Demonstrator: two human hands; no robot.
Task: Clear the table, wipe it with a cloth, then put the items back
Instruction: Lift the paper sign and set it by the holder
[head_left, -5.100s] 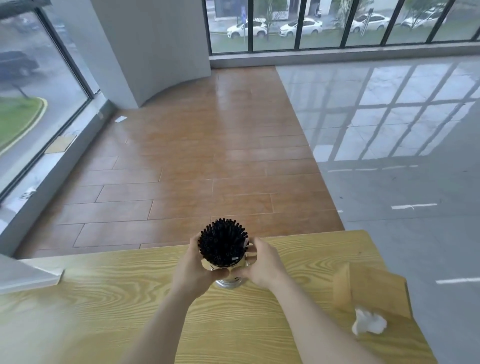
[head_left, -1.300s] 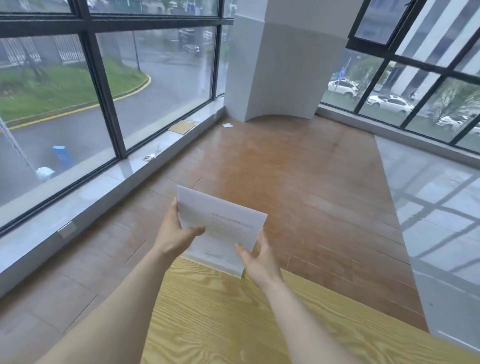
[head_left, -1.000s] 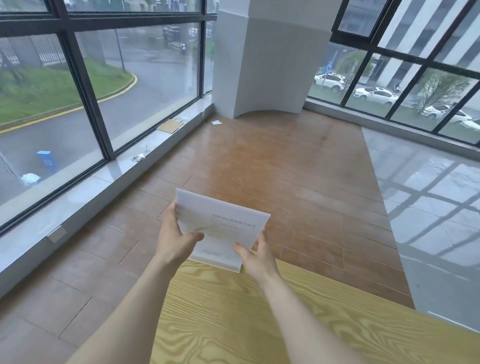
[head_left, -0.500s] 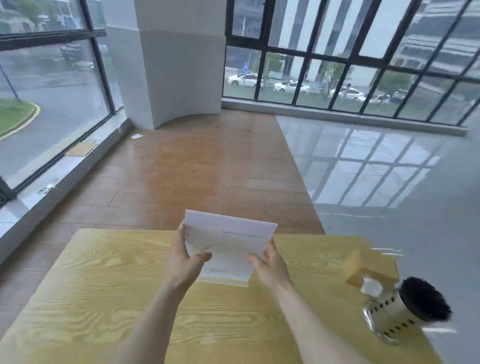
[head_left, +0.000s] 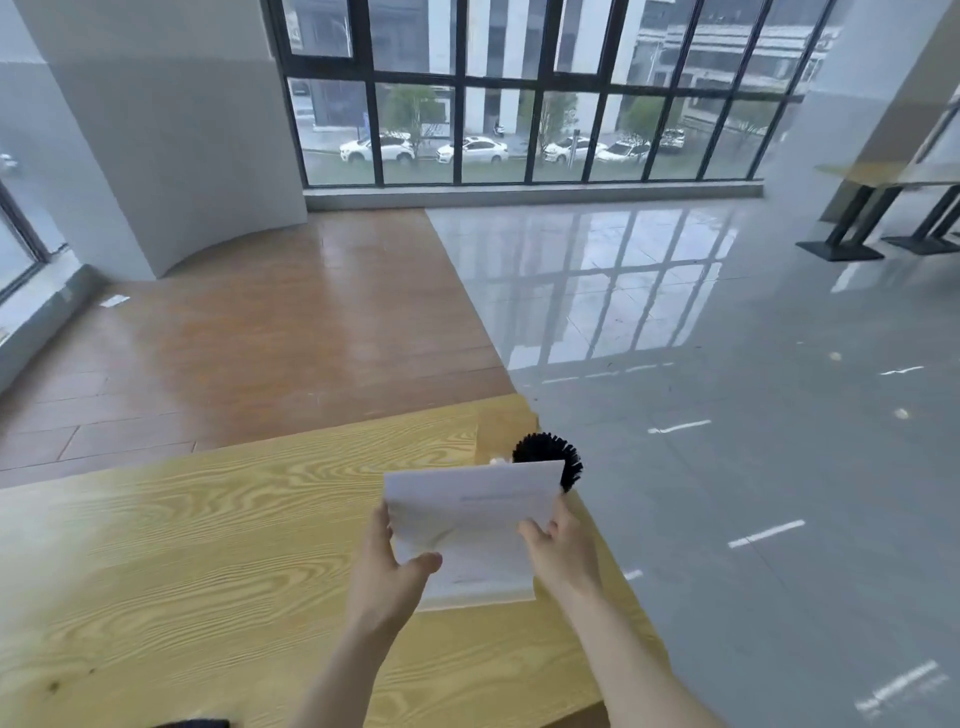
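Paper stack (head_left: 470, 525), pinched by left hand (head_left: 387, 584) and right hand (head_left: 563, 553), hangs over the surface (head_left: 182, 545), long axis three-to-nine, black-bristled holder (head_left: 563, 457) at one o'clock.

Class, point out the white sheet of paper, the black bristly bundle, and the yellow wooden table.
white sheet of paper (head_left: 470, 512): head view, upper middle.
black bristly bundle (head_left: 545, 448): head view, top bristles.
yellow wooden table (head_left: 208, 545): head view, bare top.

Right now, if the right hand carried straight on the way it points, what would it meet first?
Probably the black straw bundle just past the paper that the right hand grips; depth is unclear.
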